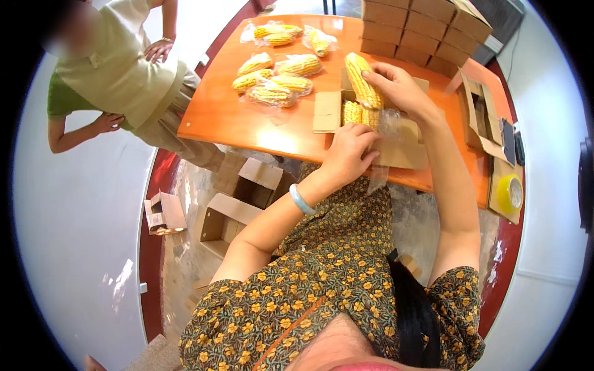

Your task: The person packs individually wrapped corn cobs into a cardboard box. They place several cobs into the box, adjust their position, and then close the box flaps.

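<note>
My right hand (394,86) grips a yellow corn cob (363,81) above an open cardboard box (327,112) at the table's near edge. Inside the box lie more corn cobs (352,112), partly covered by my hands. My left hand (351,150) rests at the near side of the box, its fingers touching the lower end of the cobs; whether it grips anything is hard to tell. Clear plastic film (390,124) hangs beside the box's right side. Several plastic-wrapped corn cobs (297,65) lie on the orange table (222,111) to the left.
Stacked cardboard boxes (403,32) stand at the back right. Another open box (480,111) and a roll of yellow tape (509,193) are at the right. Open boxes (262,174) sit on the floor. A person (120,69) stands left of the table, hands on hips.
</note>
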Motion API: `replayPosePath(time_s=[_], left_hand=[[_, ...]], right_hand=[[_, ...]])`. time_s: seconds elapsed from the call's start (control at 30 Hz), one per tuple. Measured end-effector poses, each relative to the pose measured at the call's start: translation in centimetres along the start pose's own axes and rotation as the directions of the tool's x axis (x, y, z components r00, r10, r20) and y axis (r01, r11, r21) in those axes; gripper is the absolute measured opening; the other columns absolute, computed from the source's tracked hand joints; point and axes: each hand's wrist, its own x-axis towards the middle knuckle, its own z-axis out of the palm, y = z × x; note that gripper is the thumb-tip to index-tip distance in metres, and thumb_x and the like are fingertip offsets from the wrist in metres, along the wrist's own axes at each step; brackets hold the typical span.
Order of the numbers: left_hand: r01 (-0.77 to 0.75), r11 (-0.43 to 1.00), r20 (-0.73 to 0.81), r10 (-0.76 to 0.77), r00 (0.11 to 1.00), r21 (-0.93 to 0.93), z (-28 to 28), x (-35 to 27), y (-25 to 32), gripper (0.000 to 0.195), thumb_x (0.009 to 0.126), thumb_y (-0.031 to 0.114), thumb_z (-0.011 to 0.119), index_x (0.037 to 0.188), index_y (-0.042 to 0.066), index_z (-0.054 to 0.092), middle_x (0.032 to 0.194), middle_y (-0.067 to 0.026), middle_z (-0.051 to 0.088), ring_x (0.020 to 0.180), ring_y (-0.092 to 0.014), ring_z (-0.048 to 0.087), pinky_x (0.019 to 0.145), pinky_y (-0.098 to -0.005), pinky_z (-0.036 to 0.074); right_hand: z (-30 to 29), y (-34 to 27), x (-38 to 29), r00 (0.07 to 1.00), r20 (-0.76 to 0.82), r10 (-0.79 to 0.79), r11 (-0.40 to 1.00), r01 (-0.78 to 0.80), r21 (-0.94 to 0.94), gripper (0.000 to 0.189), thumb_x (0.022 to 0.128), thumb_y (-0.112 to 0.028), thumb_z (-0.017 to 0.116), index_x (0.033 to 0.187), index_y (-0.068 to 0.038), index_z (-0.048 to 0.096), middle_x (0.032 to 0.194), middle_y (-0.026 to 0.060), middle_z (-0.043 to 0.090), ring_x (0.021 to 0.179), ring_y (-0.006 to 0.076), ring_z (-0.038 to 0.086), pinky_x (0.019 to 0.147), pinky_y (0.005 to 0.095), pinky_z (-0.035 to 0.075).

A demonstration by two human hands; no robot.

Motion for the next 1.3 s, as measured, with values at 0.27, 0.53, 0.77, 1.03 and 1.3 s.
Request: replayPosePath(time_s=[0.27, 0.53, 0.77, 1.03, 1.3], left_hand=[[-0.056, 0.998, -0.165, 0.053, 0.985, -0.010, -7.4, -1.1, -2.4, 0.026, 0.080, -0.001, 0.071, 0.105, 0.005, 0.072, 0.108, -0.0118, 0.068, 0.102, -0.030, 0.063, 0.088, -0.0399, 0.051], [0.415, 0.902, -0.455, -0.421, 0.785, -0.118, -12.6, -4.9, -14.0, 0.018, 0.090, -0.006, 0.052, 0.097, 0.001, 0.067, 0.091, -0.0062, 0.067, 0.082, -0.014, 0.063, 0.074, -0.0270, 0.051], [0.338, 0.940, -0.307, -0.306, 0.901, 0.055, -10.5, -4.2, -18.8, 0.015, 0.079, -0.004, 0.057, 0.090, -0.001, 0.067, 0.091, -0.0182, 0.067, 0.085, -0.037, 0.062, 0.078, -0.0435, 0.051], [0.386, 0.922, -0.299, -0.358, 0.884, 0.037, -10.7, -4.1, -17.9, 0.021, 0.074, -0.005, 0.059, 0.092, -0.002, 0.069, 0.092, -0.0167, 0.067, 0.089, -0.036, 0.061, 0.080, -0.0427, 0.050], [0.318, 0.922, -0.596, -0.386, 0.704, -0.222, -10.7, -5.6, -18.3, 0.022, 0.078, -0.017, 0.043, 0.086, -0.002, 0.056, 0.088, -0.0115, 0.058, 0.067, -0.018, 0.057, 0.061, -0.0300, 0.053]], right_hand=[[2.7, -0.9, 11.8, 0.996, -0.049, -0.075, 0.906, 0.047, -0.420, 0.065, 0.095, -0.050, 0.062, 0.127, 0.006, 0.056, 0.113, 0.0167, 0.067, 0.102, 0.0206, 0.065, 0.088, 0.0345, 0.051], [2.6, 0.1, 22.1, 0.930, -0.186, -0.317, 0.757, 0.130, -0.640, 0.074, 0.085, -0.055, 0.065, 0.133, 0.000, 0.052, 0.121, 0.0197, 0.066, 0.113, 0.0329, 0.064, 0.097, 0.0433, 0.050], [6.7, 1.1, 27.7, 0.948, 0.138, -0.286, 0.423, 0.254, -0.870, 0.042, 0.088, -0.030, 0.069, 0.123, -0.009, 0.058, 0.118, 0.0161, 0.067, 0.121, 0.0326, 0.057, 0.103, 0.0429, 0.046], [9.6, 3.9, 30.5, 0.922, 0.386, -0.039, 0.351, 0.375, -0.858, 0.038, 0.089, -0.028, 0.066, 0.123, -0.011, 0.065, 0.125, 0.0138, 0.067, 0.116, 0.0331, 0.063, 0.099, 0.0435, 0.050], [9.2, 1.0, 30.9, 0.944, 0.265, -0.197, 0.293, 0.315, -0.903, 0.031, 0.087, -0.016, 0.064, 0.118, -0.014, 0.069, 0.119, 0.0118, 0.068, 0.111, 0.0300, 0.065, 0.093, 0.0428, 0.053]])
